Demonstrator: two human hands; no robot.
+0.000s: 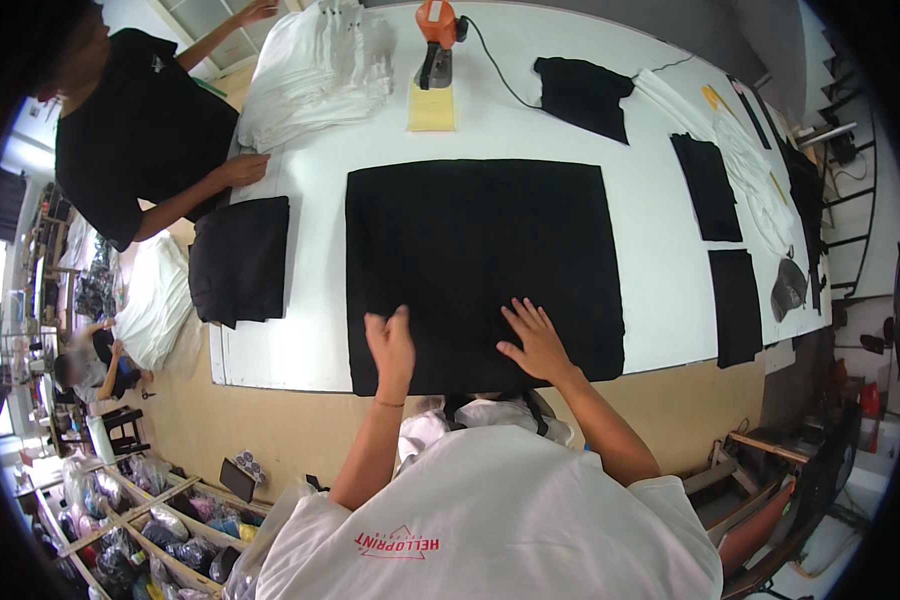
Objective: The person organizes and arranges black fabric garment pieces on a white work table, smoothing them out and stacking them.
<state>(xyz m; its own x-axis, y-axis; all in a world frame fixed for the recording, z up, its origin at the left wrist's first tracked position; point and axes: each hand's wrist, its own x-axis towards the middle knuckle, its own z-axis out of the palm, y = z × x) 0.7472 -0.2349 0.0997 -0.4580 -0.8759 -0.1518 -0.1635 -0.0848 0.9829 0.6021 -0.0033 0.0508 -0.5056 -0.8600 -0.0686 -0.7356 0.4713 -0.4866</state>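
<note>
A flat, rectangular piece of black cloth [480, 250] lies on the white table in front of me. My right hand [538, 345] rests palm down on its near right part, fingers spread. Over the near left part is my left hand [392, 350], turned on its side with thumb and fingers apart. Nothing shows in either hand. Whether the left hand touches the cloth, I cannot tell. To the left sits a thick folded stack of black cloth [238, 262].
An orange-topped tool [436, 40] with a cord stands by a yellow pad [432, 108] at the far side. White garments [315, 75] are piled at far left, beside a co-worker in black [140, 130]. Folded black pieces [735, 305] lie right. Bins of bagged items [160, 520] stand lower left.
</note>
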